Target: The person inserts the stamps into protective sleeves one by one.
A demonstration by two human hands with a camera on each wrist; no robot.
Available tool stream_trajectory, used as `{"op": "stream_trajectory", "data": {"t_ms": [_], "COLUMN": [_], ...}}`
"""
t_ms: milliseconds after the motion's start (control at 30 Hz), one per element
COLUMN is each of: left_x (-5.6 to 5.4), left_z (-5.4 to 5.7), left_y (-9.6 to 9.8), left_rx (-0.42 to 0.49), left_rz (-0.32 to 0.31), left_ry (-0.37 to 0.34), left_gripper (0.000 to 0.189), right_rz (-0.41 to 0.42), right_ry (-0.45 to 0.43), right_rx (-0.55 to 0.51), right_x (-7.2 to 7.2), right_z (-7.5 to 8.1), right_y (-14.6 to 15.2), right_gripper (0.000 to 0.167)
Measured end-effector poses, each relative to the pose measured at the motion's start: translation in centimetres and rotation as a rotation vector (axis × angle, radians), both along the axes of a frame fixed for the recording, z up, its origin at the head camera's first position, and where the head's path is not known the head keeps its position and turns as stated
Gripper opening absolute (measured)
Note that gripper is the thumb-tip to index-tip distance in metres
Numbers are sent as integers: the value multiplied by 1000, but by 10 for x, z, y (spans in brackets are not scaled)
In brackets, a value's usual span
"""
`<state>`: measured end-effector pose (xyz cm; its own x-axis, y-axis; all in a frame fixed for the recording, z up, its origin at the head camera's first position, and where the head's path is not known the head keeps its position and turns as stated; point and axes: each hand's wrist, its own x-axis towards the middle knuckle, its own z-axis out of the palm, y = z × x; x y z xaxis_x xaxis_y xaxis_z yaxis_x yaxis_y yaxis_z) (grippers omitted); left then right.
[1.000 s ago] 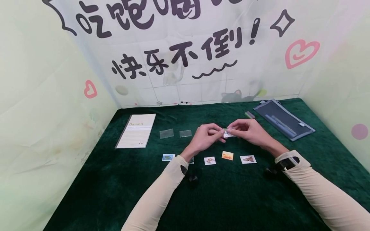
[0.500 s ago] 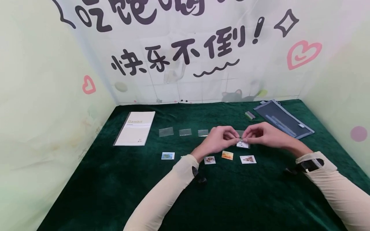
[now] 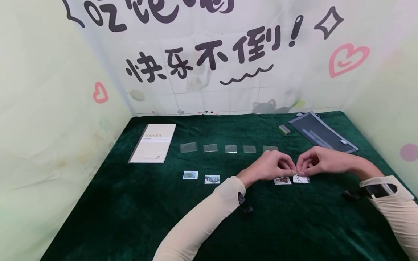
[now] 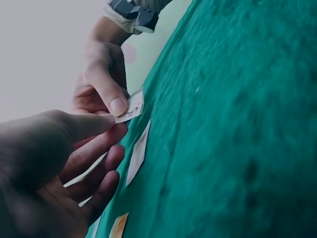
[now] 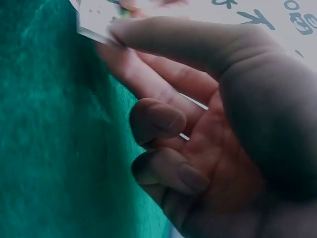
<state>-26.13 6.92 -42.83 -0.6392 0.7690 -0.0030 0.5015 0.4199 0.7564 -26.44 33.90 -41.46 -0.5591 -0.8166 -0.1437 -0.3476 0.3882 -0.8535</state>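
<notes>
The left hand (image 3: 275, 166) and right hand (image 3: 326, 161) share a pinching grip on one small white card (image 3: 301, 179). Near it, a picture card (image 3: 282, 181) lies on the green-covered desk (image 3: 281, 224).

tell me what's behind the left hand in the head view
Behind the left hand, parts of a picture card and a clear sheet stick out. The left wrist view also shows part of an orange card that the head view hides. Anything else back there is covered.

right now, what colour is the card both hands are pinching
The card is mostly white with small dark marks, clearest in the right wrist view.
</notes>
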Motion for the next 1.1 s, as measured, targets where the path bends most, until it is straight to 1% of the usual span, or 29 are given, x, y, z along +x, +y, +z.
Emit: {"op": "stream_trajectory", "data": {"t_ms": [133, 200, 300, 467, 567, 633, 733, 833, 967, 1033, 1100], "left_x": [4, 5, 6, 7, 7, 6, 2, -5, -18, -23, -28], "left_z": [-1, -2, -1, -2, -4, -5, -5, -5, -3, -2, -1], "left_y": [8, 11, 14, 16, 17, 16, 11, 0, -18, -25, -31], "left_rx": [-15, -34, -61, -90, -99, -92, -43, 34, 104, 105, 84], "left_rz": [2, 11, 12, -10, -18, -19, -9, 30, 142, 202, 249], "left_ry": [-15, 3, 55, 174, 218, 220, 197, 177, 171, 183, 207], "left_gripper": [6, 4, 3, 4, 4, 4, 6, 9, 11, 11, 13], "right_rz": [18, 10, -9, -53, -76, -87, -98, -103, -126, -149, -166], "right_ry": [-42, -37, -4, 42, 63, 73, 92, 120, 160, 167, 172], "right_rx": [15, 27, 49, 86, 113, 129, 134, 118, 111, 120, 138], "right_x": [2, 3, 4, 7, 9, 9, 10, 9, 10, 12, 13], "right_z": [2, 1, -1, -2, -1, 0, 1, 3, 2, 2, 2], "right_y": [3, 4, 4, 4, 3, 2, -1, -8, -23, -32, -39], "right_gripper": [13, 12, 10, 5, 6, 7, 7, 5, 9, 13, 18]}}
